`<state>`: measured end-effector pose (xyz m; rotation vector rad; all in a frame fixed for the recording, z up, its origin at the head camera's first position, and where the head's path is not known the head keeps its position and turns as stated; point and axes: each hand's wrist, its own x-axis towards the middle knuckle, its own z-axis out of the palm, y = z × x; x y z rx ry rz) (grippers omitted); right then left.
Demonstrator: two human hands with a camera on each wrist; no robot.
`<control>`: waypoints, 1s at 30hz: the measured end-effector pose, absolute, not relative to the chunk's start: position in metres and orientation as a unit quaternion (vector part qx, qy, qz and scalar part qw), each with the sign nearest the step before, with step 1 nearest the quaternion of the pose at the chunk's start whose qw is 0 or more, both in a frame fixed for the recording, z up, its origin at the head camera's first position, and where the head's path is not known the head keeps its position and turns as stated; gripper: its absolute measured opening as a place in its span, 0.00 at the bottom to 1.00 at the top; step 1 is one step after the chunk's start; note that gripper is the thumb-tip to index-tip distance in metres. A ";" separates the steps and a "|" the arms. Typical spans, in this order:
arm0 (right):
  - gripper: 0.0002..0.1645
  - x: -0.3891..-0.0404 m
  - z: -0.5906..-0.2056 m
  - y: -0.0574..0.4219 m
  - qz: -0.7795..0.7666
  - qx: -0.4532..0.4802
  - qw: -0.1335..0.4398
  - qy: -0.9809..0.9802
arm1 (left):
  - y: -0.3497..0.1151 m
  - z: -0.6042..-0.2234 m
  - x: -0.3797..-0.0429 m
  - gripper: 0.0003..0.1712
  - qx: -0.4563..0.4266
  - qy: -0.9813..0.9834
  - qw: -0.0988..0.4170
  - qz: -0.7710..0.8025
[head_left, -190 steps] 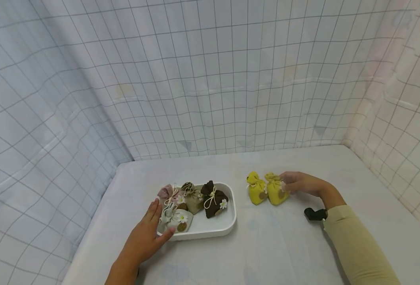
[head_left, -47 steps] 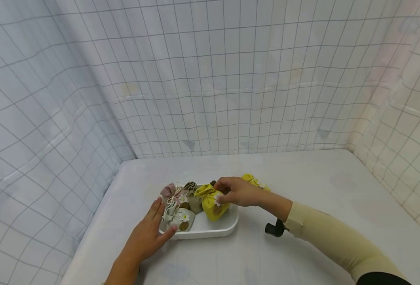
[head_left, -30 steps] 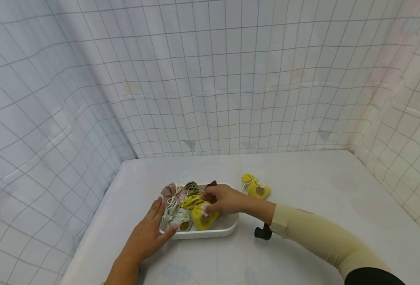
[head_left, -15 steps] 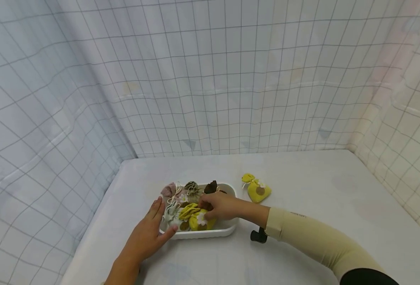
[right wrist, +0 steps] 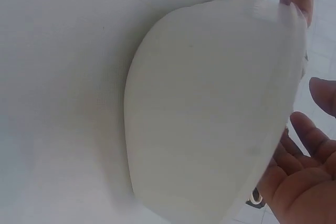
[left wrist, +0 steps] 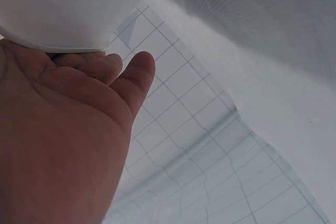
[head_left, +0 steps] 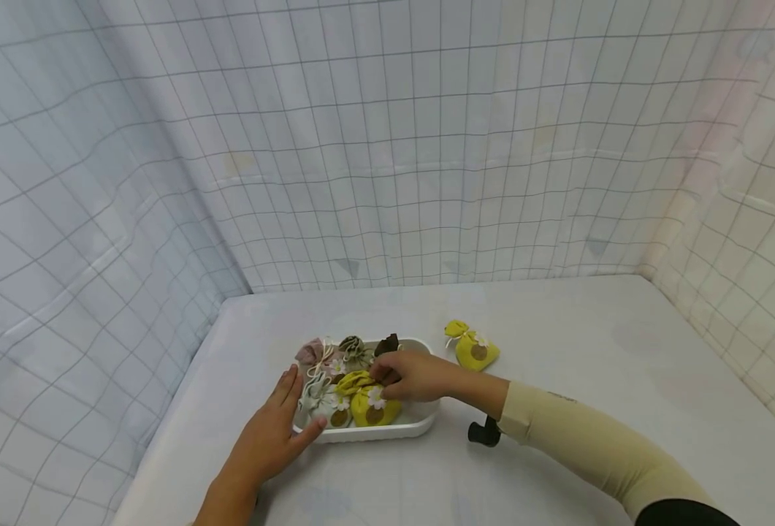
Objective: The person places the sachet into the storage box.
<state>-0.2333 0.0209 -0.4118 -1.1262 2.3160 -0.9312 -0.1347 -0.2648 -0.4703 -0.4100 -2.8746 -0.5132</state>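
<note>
A yellow drawstring pouch [head_left: 375, 410] with a white flower lies at the front of the white tray [head_left: 377, 433]. Just above it is my right hand [head_left: 416, 376]; in the right wrist view its thumb and forefinger stand apart, nothing visible between them. Straight fingers of my left hand [head_left: 262, 442] rest along the tray's left end, thumb at the front rim. The left wrist view shows that hand against the tray wall [left wrist: 68, 14]. Also in the tray are a pale grey pouch [head_left: 321, 409], a pink one [head_left: 309, 353], an olive one [head_left: 354, 353] and a partly hidden dark brown one [head_left: 386, 345].
A second yellow pouch [head_left: 476, 353] lies on the white table [head_left: 558, 336], right of the tray and behind my right forearm. A black wrist-worn piece [head_left: 484, 432] hangs below the right cuff. Gridded white curtains [head_left: 426, 183] enclose the table at the back and sides.
My right hand has carried one yellow pouch from the table leftward into the tray, lowered it beside the grey pouch, and parted its fingers from it. My left hand has stayed at the tray.
</note>
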 end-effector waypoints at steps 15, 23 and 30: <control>0.14 -0.242 -0.402 0.075 -0.353 -0.398 0.129 0.837 | -0.265 -0.470 -0.134 0.51 -0.139 -0.970 0.096 -0.173; 0.10 -0.255 -0.411 0.110 -0.360 -0.372 0.068 0.853 | -0.266 -0.471 -0.134 0.51 -0.139 -0.971 0.094 -0.173; 0.08 -0.267 -0.424 0.135 -0.364 -0.308 0.049 0.878 | -0.264 -0.469 -0.134 0.51 -0.140 -0.970 0.100 -0.169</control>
